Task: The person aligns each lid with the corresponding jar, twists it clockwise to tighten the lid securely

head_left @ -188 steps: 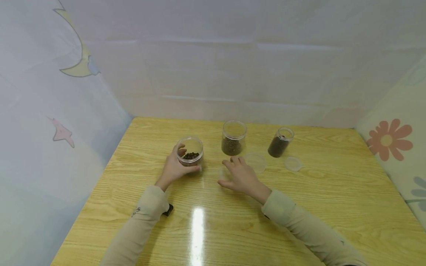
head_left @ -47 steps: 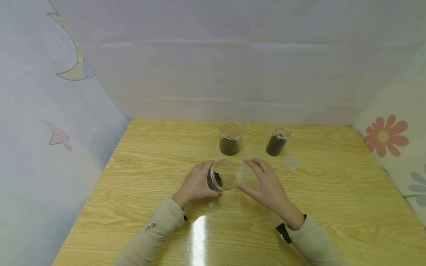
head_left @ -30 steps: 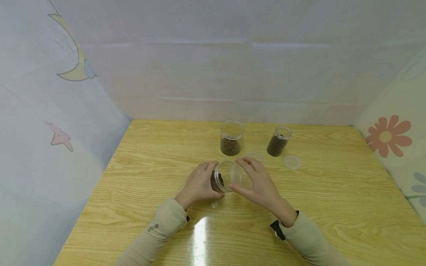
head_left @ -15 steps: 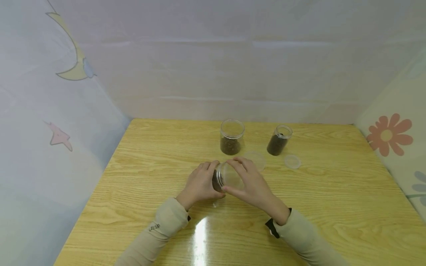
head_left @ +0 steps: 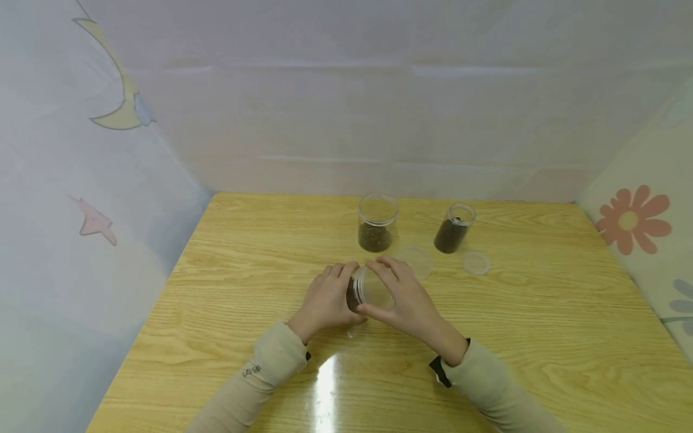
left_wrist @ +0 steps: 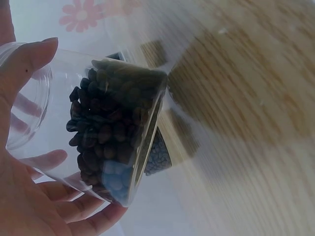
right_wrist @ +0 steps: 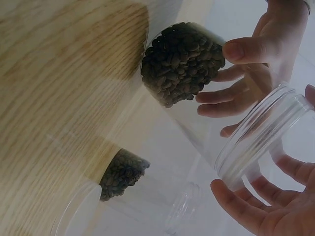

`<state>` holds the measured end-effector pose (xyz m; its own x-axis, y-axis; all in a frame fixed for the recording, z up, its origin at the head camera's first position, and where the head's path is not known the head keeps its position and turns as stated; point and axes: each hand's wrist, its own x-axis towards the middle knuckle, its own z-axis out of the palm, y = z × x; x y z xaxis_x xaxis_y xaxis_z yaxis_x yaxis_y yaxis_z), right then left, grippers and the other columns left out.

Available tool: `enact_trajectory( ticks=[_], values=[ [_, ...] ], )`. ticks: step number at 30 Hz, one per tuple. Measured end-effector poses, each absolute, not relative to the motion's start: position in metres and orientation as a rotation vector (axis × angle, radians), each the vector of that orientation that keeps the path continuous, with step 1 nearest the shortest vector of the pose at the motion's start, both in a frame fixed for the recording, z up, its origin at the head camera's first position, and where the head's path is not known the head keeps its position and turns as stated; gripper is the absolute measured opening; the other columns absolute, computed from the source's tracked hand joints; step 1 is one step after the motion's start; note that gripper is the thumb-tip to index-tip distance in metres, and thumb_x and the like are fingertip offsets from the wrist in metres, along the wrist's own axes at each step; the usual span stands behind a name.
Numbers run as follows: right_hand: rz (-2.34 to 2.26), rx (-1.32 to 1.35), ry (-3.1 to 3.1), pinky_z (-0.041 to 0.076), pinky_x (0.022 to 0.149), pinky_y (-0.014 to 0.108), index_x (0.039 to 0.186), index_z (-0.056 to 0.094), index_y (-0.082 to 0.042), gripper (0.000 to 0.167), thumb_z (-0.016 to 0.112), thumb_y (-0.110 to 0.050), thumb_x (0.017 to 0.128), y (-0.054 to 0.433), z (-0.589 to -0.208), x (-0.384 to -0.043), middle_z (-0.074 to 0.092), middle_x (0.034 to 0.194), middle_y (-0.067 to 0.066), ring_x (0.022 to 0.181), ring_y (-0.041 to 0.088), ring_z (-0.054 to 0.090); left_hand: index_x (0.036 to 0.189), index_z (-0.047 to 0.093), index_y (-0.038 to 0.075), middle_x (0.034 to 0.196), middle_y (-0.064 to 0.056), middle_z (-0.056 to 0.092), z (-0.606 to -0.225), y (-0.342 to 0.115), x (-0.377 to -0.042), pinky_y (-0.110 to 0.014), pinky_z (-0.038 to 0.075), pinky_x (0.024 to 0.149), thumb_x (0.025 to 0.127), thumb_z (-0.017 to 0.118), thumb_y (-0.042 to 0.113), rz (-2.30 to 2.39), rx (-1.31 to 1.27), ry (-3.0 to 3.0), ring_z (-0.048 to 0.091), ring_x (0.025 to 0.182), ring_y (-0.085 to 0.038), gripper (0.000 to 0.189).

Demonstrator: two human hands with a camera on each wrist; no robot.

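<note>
My left hand (head_left: 325,300) grips a clear round jar (head_left: 353,296) partly filled with dark coffee beans (left_wrist: 110,132). The jar leans, its mouth turned toward my right hand (head_left: 403,299). At that mouth my right hand holds a translucent lid (head_left: 378,288), fingers on one side of the rim and thumb on the other. From the right wrist, the lid (right_wrist: 268,135) sits against the jar's mouth, and the jar's bean-filled base (right_wrist: 179,64) is low, close to the table. My left thumb (left_wrist: 37,51) and fingers wrap opposite sides of the jar.
Behind my hands stands a wide open jar (head_left: 375,236) with brown contents. A narrower open jar (head_left: 450,234) of dark contents is to its right. Two clear lids lie flat: a larger lid (head_left: 419,261) beyond my right hand and a smaller lid (head_left: 476,263) near the narrow jar.
My left hand has brought the bean jar rightward and tilted it. My right hand has taken a lid and moved it left onto the jar's mouth; lately both hands barely shift.
</note>
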<state>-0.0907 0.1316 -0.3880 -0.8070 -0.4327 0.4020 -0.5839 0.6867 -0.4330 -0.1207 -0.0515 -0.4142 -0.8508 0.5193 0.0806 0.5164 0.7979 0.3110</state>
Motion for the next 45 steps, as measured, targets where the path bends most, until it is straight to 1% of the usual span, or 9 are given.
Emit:
enact_trajectory(
  ticks=[5,13,19,26,29,36,41,45],
  values=[
    [0.777,0.806,-2.618,0.045,0.084,0.049,0.129,0.047,-0.004,0.076,0.076,-0.042,0.070,0.130,-0.392,-0.090,0.046,0.126,0.020,0.115,0.035,0.043,0.133,0.037,0.008,0.122,-0.013,0.051,-0.414,-0.051,-0.119,-0.041,0.046,0.085,0.060,0.077,0.052,0.495,0.872,2.986,0.050,0.108,-0.029,0.094],
    [0.715,0.815,-2.551,0.040,0.091,0.051,0.126,0.048,-0.004,0.074,0.077,-0.041,0.069,0.129,-0.396,-0.091,0.048,0.121,0.020,0.109,0.035,0.047,0.133,0.037,0.010,0.123,-0.013,0.051,-0.413,-0.051,-0.119,-0.039,0.047,0.084,0.060,0.078,0.051,0.511,0.881,2.988,0.051,0.106,-0.028,0.093],
    [0.678,0.803,-2.544,0.045,0.085,0.048,0.123,0.050,-0.003,0.073,0.077,-0.043,0.068,0.127,-0.396,-0.092,0.049,0.119,0.020,0.105,0.035,0.048,0.133,0.038,0.010,0.123,-0.013,0.051,-0.414,-0.051,-0.119,-0.038,0.047,0.084,0.060,0.078,0.052,0.526,0.878,2.988,0.051,0.105,-0.027,0.093],
    [0.663,0.739,-2.595,0.046,0.083,0.048,0.124,0.050,-0.003,0.074,0.075,-0.046,0.069,0.125,-0.393,-0.090,0.050,0.120,0.020,0.105,0.035,0.048,0.133,0.038,0.008,0.123,-0.013,0.051,-0.414,-0.051,-0.119,-0.038,0.046,0.085,0.060,0.079,0.051,0.542,0.868,2.980,0.051,0.106,-0.027,0.094],
    [0.667,0.708,-2.616,0.047,0.080,0.048,0.123,0.051,-0.003,0.074,0.075,-0.047,0.068,0.123,-0.392,-0.090,0.050,0.119,0.020,0.105,0.036,0.049,0.133,0.038,0.009,0.123,-0.013,0.051,-0.413,-0.050,-0.118,-0.038,0.046,0.085,0.060,0.079,0.050,0.546,0.861,2.976,0.051,0.105,-0.027,0.094],
    [0.639,0.616,-2.624,0.049,0.074,0.047,0.117,0.054,-0.002,0.068,0.074,-0.047,0.069,0.120,-0.392,-0.090,0.055,0.110,0.019,0.096,0.037,0.054,0.132,0.038,0.009,0.122,-0.012,0.051,-0.414,-0.049,-0.119,-0.037,0.046,0.085,0.058,0.080,0.050,0.551,0.877,2.981,0.051,0.104,-0.026,0.094],
    [0.625,0.559,-2.630,0.049,0.072,0.047,0.116,0.054,-0.001,0.068,0.073,-0.047,0.070,0.118,-0.391,-0.090,0.057,0.106,0.019,0.090,0.037,0.056,0.130,0.040,0.009,0.120,-0.012,0.052,-0.415,-0.049,-0.119,-0.037,0.046,0.086,0.057,0.081,0.050,0.547,0.892,3.001,0.051,0.105,-0.026,0.093],
    [0.637,0.511,-2.680,0.049,0.073,0.049,0.118,0.053,0.000,0.070,0.072,-0.048,0.071,0.117,-0.388,-0.088,0.056,0.109,0.021,0.091,0.038,0.056,0.130,0.040,0.009,0.120,-0.012,0.052,-0.415,-0.048,-0.118,-0.037,0.046,0.085,0.057,0.081,0.050,0.543,0.890,3.006,0.051,0.104,-0.026,0.093]
  ],
)
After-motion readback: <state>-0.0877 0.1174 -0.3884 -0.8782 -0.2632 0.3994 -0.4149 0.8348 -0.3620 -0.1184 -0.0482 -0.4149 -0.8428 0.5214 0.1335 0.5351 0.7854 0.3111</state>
